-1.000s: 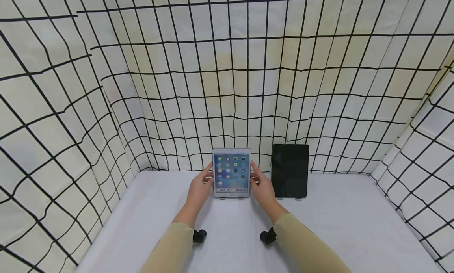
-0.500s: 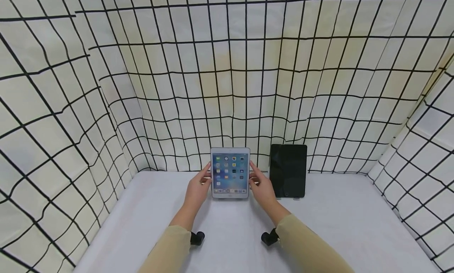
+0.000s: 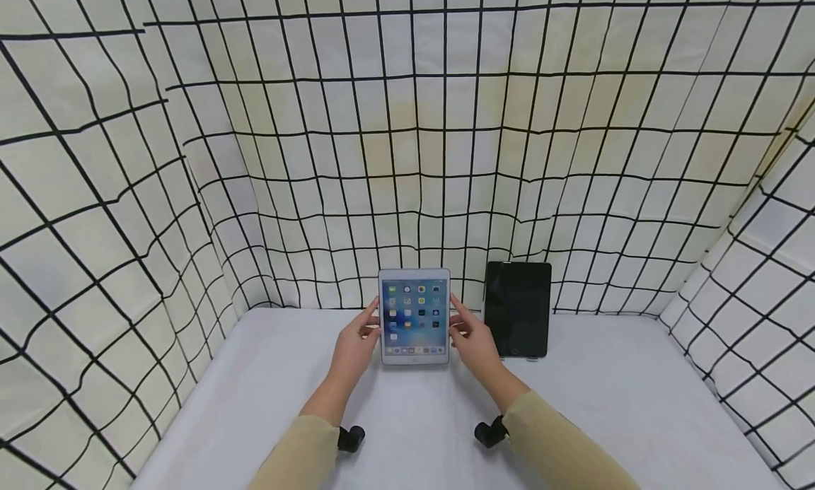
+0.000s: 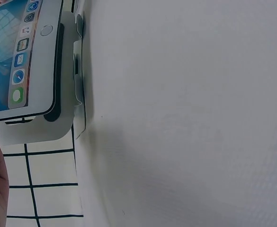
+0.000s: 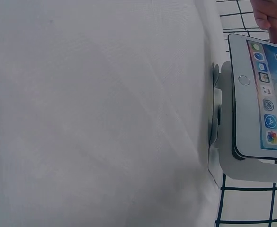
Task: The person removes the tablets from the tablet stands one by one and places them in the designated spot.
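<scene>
1. Left hand [image 3: 353, 345] and right hand [image 3: 476, 345]: fingers bent, gripping opposite side edges of the white tablet [image 3: 415, 319] between fingers and thumb; neither hand is spread flat
2. Room: black-gridded cloth wall [image 3: 337, 150] encloses the back and both sides; it hangs in loose folds and would probably give no firm support
3. Surface: table [image 3: 255, 377] under a white cover, shallowly creased; likely soft enough to spare glass, though a smooth edge could slide on it
4. White tablet position: upright near the back of the table, between the hands, lit screen toward the person. Wrist views suggest it is off its rest. Expect a stiff, fairly light slab; treat the glass as fragile and its smooth face as slippery
5. Dark tablet [image 3: 517, 310]: propped upright just beside the right hand, screen unlit; contact with the hand cannot be confirmed
6. Stand [image 4: 58, 132]: pale and thin, behind the white tablet, its lip [image 4: 78, 90] turned up along the bottom
7. Grip location: side edges at matching height, clear of the screen and the small home button [image 4: 46, 30]
</scene>
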Motion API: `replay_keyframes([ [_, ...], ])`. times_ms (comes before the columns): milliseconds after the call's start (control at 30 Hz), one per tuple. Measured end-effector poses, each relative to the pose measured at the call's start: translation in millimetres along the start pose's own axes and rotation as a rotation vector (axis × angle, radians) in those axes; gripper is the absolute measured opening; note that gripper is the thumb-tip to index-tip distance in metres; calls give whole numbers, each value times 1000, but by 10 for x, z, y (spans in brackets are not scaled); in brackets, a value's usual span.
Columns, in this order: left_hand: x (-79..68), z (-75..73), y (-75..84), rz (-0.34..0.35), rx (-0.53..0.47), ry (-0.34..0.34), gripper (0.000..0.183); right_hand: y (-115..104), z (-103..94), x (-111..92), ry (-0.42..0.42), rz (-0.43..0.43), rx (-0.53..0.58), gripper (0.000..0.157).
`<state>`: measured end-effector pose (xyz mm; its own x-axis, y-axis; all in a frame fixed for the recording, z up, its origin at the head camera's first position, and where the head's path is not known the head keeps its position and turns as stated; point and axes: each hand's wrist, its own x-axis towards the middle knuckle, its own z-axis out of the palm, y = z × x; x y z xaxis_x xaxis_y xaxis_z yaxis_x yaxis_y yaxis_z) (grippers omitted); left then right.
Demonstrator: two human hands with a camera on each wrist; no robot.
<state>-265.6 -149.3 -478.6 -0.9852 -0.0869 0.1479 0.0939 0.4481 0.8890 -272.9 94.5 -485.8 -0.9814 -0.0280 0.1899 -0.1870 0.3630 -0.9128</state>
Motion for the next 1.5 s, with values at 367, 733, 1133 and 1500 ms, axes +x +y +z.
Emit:
replay_keyframes([
  [367,-125,-41,22,-25,-9,-17,64,-35,-69,-87,-64,17,40,69],
  [733,-250,-72,3,-54,-22,-46,66,-55,-106,-171,-122,59,70,70],
  [1133,-368,-116,21,-74,-44,-119,66,23,-157,-279,-174,92,120,72],
  [1500,-468,-168,28,-130,-33,-165,66,17,-162,-395,-233,156,127,73],
])
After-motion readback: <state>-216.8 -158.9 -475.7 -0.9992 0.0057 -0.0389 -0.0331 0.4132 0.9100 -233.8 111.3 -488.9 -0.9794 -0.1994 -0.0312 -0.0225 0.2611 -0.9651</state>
